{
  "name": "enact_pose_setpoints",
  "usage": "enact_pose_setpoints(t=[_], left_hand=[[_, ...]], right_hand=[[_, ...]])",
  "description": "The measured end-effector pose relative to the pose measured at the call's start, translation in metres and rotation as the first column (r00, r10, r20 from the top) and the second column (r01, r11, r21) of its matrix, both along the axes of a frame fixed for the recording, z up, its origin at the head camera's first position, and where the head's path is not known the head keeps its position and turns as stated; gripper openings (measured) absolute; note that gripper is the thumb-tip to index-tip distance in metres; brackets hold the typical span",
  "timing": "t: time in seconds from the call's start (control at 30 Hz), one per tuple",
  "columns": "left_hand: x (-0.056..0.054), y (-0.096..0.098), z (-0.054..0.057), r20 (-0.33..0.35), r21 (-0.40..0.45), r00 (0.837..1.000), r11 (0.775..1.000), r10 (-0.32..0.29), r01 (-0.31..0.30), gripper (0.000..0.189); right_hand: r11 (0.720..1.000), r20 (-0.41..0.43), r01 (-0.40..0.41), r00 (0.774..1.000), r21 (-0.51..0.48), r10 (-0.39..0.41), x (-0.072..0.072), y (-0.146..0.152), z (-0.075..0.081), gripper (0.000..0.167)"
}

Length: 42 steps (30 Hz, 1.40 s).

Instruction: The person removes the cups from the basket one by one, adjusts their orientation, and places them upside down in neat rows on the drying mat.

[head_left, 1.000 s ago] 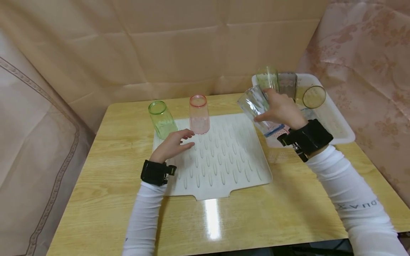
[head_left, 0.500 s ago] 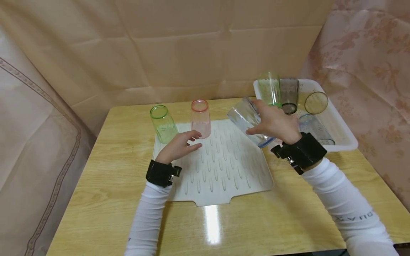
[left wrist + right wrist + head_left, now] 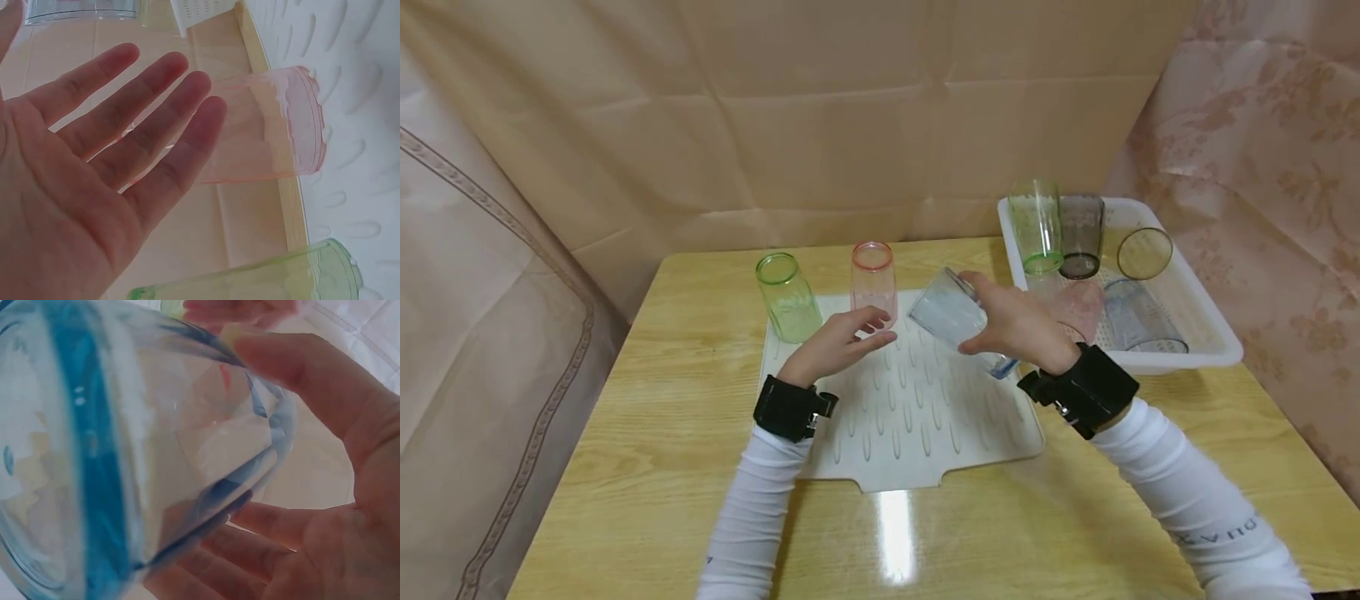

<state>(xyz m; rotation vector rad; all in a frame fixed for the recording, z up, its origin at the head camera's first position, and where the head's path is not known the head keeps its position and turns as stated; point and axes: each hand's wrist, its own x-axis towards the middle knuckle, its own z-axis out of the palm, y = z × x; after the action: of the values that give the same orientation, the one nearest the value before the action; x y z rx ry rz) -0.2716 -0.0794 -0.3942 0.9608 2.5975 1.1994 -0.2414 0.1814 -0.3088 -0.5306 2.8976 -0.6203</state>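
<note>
My right hand [image 3: 1018, 323] grips a clear drinking glass [image 3: 946, 307] with a blue base, tilted over the right part of a white ridged mat [image 3: 917, 433]. In the right wrist view its thick blue base [image 3: 94, 444] is close to the camera, and thumb and fingers lie on opposite sides. My left hand [image 3: 838, 342] hovers over the mat holding nothing, its fingers spread and nearly straight in the left wrist view. Just beyond it a pink glass [image 3: 872, 271] stands at the mat's back edge, partly covered by the fingertips. Left of that stands a green glass [image 3: 790, 308].
A white basket [image 3: 1217, 337] stands at the table's back right. Inside are a green glass [image 3: 1036, 233], a grey one [image 3: 1081, 233], an amber one [image 3: 1145, 252], a pink one [image 3: 1081, 307] and a bluish one [image 3: 1142, 317]. Beige cloth [image 3: 820, 125] hangs behind the wooden table [image 3: 647, 417].
My right hand has carried the blue-based glass from the basket's edge leftward and nearer, over the mat. My left hand has shifted slightly right, toward the pink glass.
</note>
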Motion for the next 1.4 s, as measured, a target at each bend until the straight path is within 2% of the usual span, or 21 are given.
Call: enact_pose_setpoints(t=[0.17, 0.37, 0.43, 0.5, 0.67, 0.77, 0.93, 1.17, 1.4], left_hand=[[-0.001, 0.005, -0.001, 0.006, 0.031, 1.0, 0.999, -0.008, 0.008, 0.042], [-0.002, 0.007, -0.001, 0.047, 0.077, 0.999, 0.997, -0.007, 0.004, 0.091], [-0.002, 0.008, -0.001, 0.058, 0.084, 0.998, 0.997, -0.004, -0.001, 0.098], [-0.003, 0.01, 0.0, 0.066, 0.085, 0.998, 0.996, 0.0, -0.006, 0.092], [-0.004, 0.013, -0.002, 0.076, 0.051, 0.997, 0.998, 0.024, -0.028, 0.06], [-0.004, 0.014, -0.004, 0.072, 0.028, 0.997, 0.999, 0.027, -0.029, 0.051], [-0.003, 0.016, -0.009, 0.081, 0.007, 0.996, 1.0, 0.027, -0.028, 0.049], [-0.005, 0.017, -0.013, 0.09, -0.007, 0.995, 0.999, 0.052, -0.051, 0.054], [-0.007, 0.015, -0.015, 0.021, 0.023, 1.0, 1.0, 0.017, -0.017, 0.051]], right_hand=[[1.0, 0.002, -0.013, 1.0, 0.003, 0.013, 0.002, -0.007, -0.007, 0.095], [0.999, -0.021, -0.041, 0.999, -0.009, 0.041, 0.006, -0.012, -0.013, 0.092], [0.998, -0.037, -0.057, 0.998, -0.008, 0.057, 0.007, -0.014, -0.015, 0.092], [0.997, -0.044, -0.073, 0.996, -0.011, 0.072, 0.008, -0.016, -0.017, 0.091], [0.995, -0.031, -0.095, 0.995, -0.006, 0.095, 0.008, -0.021, -0.021, 0.092], [0.995, -0.029, -0.095, 0.995, 0.006, 0.095, 0.008, -0.024, -0.022, 0.092], [0.996, -0.008, -0.084, 0.996, 0.005, 0.084, 0.009, -0.025, -0.025, 0.092], [0.992, 0.005, -0.122, 0.993, -0.011, 0.122, 0.008, -0.025, -0.028, 0.091], [0.99, -0.036, -0.139, 0.99, 0.021, 0.14, 0.008, -0.028, -0.03, 0.093]])
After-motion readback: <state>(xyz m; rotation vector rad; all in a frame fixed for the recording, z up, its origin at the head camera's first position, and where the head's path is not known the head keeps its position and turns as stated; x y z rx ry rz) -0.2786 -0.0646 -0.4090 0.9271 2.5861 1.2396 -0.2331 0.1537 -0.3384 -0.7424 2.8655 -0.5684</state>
